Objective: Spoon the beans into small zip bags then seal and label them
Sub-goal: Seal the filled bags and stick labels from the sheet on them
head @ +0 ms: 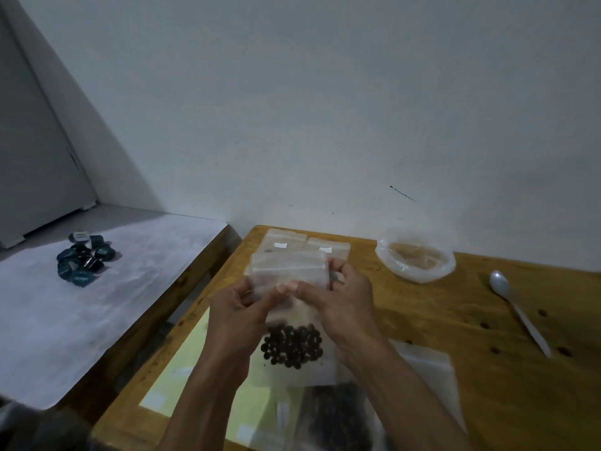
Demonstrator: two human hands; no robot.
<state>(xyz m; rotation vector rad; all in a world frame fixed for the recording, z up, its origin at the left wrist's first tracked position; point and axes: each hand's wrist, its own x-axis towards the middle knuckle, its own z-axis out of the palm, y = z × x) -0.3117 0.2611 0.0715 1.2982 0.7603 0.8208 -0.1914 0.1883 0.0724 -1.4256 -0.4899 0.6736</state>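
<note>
Left hand (pixel 239 315) and right hand (pixel 338 304), grip pinching top of clear, crinkly zip bag (pixel 292 323) above wooden bench (pixel 455 320); round dark beans (pixel 292 348) pooled at bottom. White plastic spoon (pixel 517 309) right of bag.

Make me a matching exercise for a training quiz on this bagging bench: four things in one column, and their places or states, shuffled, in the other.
Things:
1. spoon
2. small zip bag of beans
3. dark packets
4. labelled bags

Places or states:
A. heaped on the white-covered surface at the left
B. lying alone on the wooden table, far right
C. held up, both hands pinching its top
D. lying at the table's far edge by the wall

Pairs: 1-B, 2-C, 3-A, 4-D
</note>
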